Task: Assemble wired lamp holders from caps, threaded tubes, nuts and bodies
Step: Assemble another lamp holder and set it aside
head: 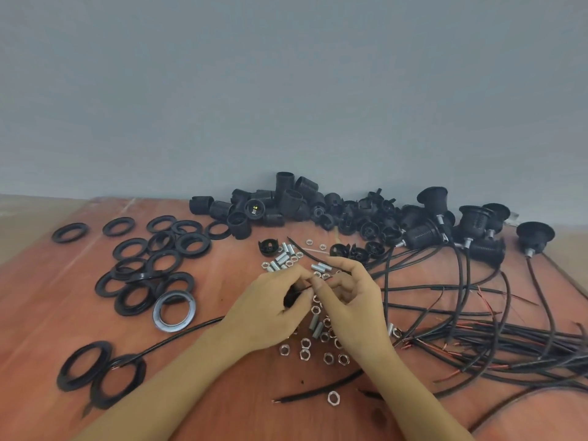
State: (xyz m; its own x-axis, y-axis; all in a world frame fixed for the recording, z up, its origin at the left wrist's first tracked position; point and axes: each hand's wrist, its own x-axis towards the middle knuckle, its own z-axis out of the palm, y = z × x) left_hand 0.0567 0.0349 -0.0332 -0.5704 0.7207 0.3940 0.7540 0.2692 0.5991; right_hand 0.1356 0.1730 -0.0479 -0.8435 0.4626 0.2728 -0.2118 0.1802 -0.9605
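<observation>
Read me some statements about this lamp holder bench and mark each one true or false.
1. The flat black rings lie on the right side of the table. False: they lie on the left.
2. The left hand grips a small black part. True.
3. The wired holders stand at the right, with their wires trailing toward the near edge. True.
4. The nuts are kept in a box. False: they lie loose on the table, under and around the hands.
5. The right hand rests flat on the table. False: its fingertips pinch a thin wire next to the left hand.
</observation>
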